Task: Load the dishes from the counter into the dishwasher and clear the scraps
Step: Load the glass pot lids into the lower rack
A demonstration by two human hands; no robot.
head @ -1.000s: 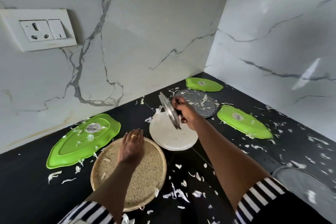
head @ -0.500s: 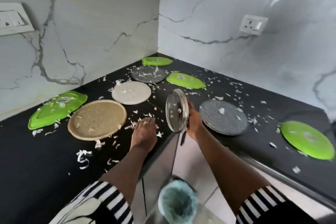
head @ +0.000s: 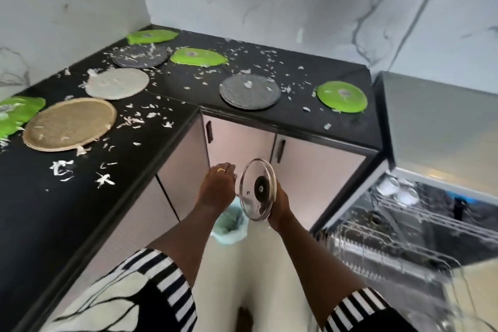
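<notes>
Right grip (head: 279,205) holds glass lid (head: 253,198) by its right edge.

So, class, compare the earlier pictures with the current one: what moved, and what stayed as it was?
The right hand carried the glass lid off the counter and down toward the bin. The left hand left the woven tray and now hangs beside the lid. Unchanged: the right hand's grip, and the plates and scraps on the counter.

Clear glass lid (head: 257,188) with a metal rim; glossy black stone counter (head: 54,197); woven, rough tan mat (head: 70,124); glossy marble-look walls (head: 323,3).
</notes>
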